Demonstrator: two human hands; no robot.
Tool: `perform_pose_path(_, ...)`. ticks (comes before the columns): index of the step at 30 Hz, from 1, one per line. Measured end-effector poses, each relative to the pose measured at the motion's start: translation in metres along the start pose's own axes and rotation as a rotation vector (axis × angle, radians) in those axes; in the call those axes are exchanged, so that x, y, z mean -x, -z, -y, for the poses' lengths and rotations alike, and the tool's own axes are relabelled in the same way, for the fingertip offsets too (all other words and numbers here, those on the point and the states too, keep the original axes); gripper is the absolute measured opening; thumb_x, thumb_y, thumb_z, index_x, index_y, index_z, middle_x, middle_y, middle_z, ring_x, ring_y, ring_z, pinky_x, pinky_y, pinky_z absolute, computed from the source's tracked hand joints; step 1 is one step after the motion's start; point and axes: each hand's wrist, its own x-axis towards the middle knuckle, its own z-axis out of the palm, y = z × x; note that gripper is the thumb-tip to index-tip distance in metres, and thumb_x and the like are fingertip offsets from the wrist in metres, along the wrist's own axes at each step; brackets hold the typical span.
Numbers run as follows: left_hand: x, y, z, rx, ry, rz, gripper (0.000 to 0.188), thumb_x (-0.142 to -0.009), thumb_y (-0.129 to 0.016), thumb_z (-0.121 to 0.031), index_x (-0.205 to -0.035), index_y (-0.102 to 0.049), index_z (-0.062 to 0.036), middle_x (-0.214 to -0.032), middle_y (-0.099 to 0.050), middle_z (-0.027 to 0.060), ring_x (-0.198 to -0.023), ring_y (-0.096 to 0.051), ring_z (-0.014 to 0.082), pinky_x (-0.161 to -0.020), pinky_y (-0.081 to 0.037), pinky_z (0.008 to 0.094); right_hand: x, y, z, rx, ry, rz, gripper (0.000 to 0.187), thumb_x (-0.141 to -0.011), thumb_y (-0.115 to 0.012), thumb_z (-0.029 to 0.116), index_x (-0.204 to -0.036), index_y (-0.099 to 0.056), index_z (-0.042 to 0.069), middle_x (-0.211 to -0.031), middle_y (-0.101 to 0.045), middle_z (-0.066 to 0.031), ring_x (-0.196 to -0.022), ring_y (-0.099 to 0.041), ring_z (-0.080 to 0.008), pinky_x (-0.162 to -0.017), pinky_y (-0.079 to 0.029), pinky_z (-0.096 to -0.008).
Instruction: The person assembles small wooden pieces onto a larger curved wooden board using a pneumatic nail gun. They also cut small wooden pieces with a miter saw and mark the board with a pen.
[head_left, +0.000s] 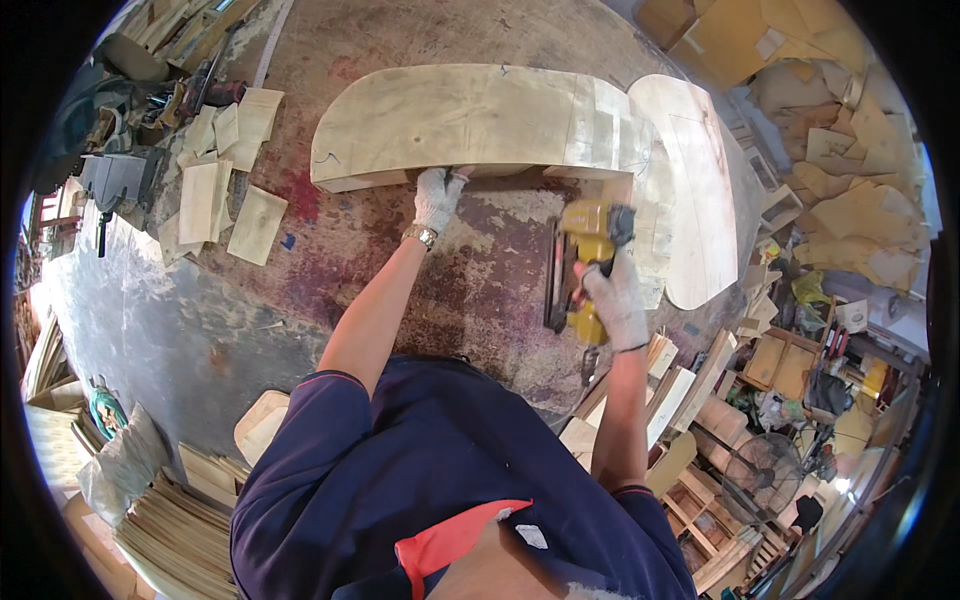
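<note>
A long plywood frame [460,112] with a rounded left end rests on the worn worktop ahead of me. My left hand [436,198], in a pale work glove with a watch at the wrist, grips its near edge; some fingertips are hidden at that edge. In my gloved right hand [615,300] is a yellow nail gun [590,240], held by its handle to the right, apart from the frame. The tool is slightly blurred. Another rounded plywood panel [690,190] lies at the frame's right end.
Loose small plywood pieces [205,200] lie at the left, near a grey metal tool [115,180]. Wood strips [675,395] are stacked at my lower right, with a fan [765,465] beyond them. Brown sheet scraps [865,225] heap up at the far right.
</note>
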Motion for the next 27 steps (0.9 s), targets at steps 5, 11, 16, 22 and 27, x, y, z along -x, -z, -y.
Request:
perform_pose_path(5,-0.01,0.001,0.003,0.056,-0.011,0.062,0.049,-0.091,-0.075,-0.043,-0.081,-0.07,0.0051,-0.065,-0.059,0.0227,-0.057,-0.052,0.0303,-0.061,-0.046,0.0434,-0.039,0.012,0.082,0.032,0.13,0.026,0.044,-0.091,-0.067,0.01,-0.13,-0.049,-0.001,-0.094,-0.069,-0.0117,-0.056,-0.064,-0.0162,-0.052,-0.054,-0.033)
perform_pose_path(11,-0.006,-0.001,0.006,0.187,0.116,0.129,0.032,-0.093,-0.071,-0.029,-0.098,-0.074,0.0024,-0.081,-0.072,0.0174,-0.074,-0.064,0.0214,-0.07,-0.051,0.0372,-0.069,0.004,0.114,0.061,0.059,0.078,0.05,-0.087,-0.06,0.009,-0.133,-0.046,-0.003,-0.099,-0.07,-0.0139,-0.057,-0.065,-0.0183,-0.055,-0.057,-0.0355)
perform_pose_path(16,-0.008,-0.005,0.009,0.224,0.088,0.098,0.032,-0.092,-0.068,-0.027,-0.108,-0.074,0.0006,-0.088,-0.074,0.0182,-0.082,-0.072,0.0261,-0.074,-0.054,0.0373,-0.083,-0.008,0.11,0.086,0.058,0.114,0.055,-0.088,-0.064,0.015,-0.137,-0.046,-0.001,-0.101,-0.071,-0.0135,-0.059,-0.065,-0.0164,-0.057,-0.056,-0.0347)
perform_pose_path(22,-0.005,-0.002,0.007,0.296,0.128,0.156,0.023,-0.094,-0.066,-0.014,-0.107,-0.073,0.003,-0.093,-0.075,0.0084,-0.085,-0.065,0.0139,-0.079,-0.052,0.0311,-0.091,-0.013,0.1,0.119,0.107,0.12,0.051,-0.087,-0.065,0.016,-0.132,-0.046,0.0,-0.092,-0.066,-0.011,-0.058,-0.065,-0.0172,-0.056,-0.055,-0.0345)
perform_pose_path(27,-0.007,-0.002,0.007,0.248,0.071,0.131,0.023,-0.093,-0.065,-0.013,-0.108,-0.073,0.0032,-0.092,-0.075,0.009,-0.085,-0.066,0.0142,-0.079,-0.052,0.0311,-0.091,-0.018,0.1,0.129,0.14,0.097,0.046,-0.087,-0.065,0.015,-0.126,-0.047,-0.001,-0.087,-0.064,-0.0105,-0.058,-0.066,-0.018,-0.056,-0.055,-0.0359)
